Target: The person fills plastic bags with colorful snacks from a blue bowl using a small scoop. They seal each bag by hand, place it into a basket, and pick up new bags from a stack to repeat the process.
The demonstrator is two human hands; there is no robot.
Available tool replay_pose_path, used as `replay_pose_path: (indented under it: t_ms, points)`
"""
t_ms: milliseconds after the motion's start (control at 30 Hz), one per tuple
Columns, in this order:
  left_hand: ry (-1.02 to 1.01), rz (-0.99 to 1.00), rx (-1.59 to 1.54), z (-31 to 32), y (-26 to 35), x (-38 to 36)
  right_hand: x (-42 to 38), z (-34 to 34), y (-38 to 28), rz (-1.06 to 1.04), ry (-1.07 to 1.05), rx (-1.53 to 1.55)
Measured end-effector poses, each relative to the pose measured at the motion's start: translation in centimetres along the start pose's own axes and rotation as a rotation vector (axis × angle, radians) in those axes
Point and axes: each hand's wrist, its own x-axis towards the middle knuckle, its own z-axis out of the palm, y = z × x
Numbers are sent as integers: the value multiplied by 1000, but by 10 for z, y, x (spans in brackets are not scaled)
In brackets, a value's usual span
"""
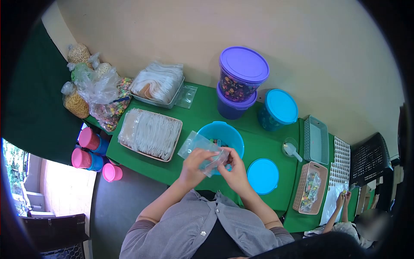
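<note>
We pinch a small clear zip bag (206, 151) with both our left hand (192, 166) and right hand (233, 166), its long axis running left-right between them, just above the near rim of the blue bowl (230, 134).

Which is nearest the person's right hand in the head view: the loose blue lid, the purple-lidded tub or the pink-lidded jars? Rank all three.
From the right hand:
1. Loose blue lid, just right of it.
2. Purple-lidded tub, by the wall.
3. Pink-lidded jars, far left, off the table edge.
</note>
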Motion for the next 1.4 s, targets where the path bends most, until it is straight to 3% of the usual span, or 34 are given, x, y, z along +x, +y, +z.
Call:
replay_pose_path:
  t_ms: [67,100,167,267,367,467,567,600,633,667,700,733,833,867,933,967,1033,1200,1300,1367,1400]
  points:
    - [-102,56,141,1,12,8,0,-1,-5,-49,-52,-389]
    - [-205,111,281,0,17,11,-1,0,-2,-47,-51,-389]
    - [-279,83,205,5,6,4,-4,4,5,-191,-116,-452]
    - [-334,-6,97,0,2,1,-3,0,-2,-46,-87,-416]
    - [-198,37,136,-6,-8,-1,-2,-6,-2,-25,76,-343]
    - [-184,144,207,-10,-13,0,2,-16,-5,13,-75,-222]
    - [-146,114,97,-13,-4,2,4,-17,-4,-34,-190,-30]
    - [-119,-48,-126,-12,1,1,3,-16,-3,-95,-228,99]
    - [-90,-208,-349,-10,4,0,3,-13,-1,-96,-227,98]
    - [-90,-207,-350,-6,5,-3,2,-7,1,-172,-297,-46]
    - [-40,-218,-558,-1,5,-8,-1,-1,3,-248,-366,-190]
    - [12,-229,-765,2,5,-11,-7,6,5,-196,-338,-147]
    - [95,-304,-877,5,6,-16,-8,11,37,-45,-304,41]
    - [98,-306,-875,5,8,-14,-6,12,31,-45,-307,42]
    - [211,-223,-873,3,12,-9,-4,12,17,-289,-286,-329]
    - [208,-225,-874,0,14,-6,-5,10,23,-287,-283,-329]
    - [323,-197,-842,-9,15,1,-4,4,39,40,-434,-274]
    - [358,-166,-795,-30,-4,7,0,2,29,-86,-296,-255]
    - [334,-316,-708,-39,-23,12,8,-10,44,-107,-163,-369]
    - [139,-425,-193,-35,-50,15,10,-18,71,-109,-106,-436]
    - [60,-489,-137,-28,-70,10,11,-22,88,-91,-227,-717]
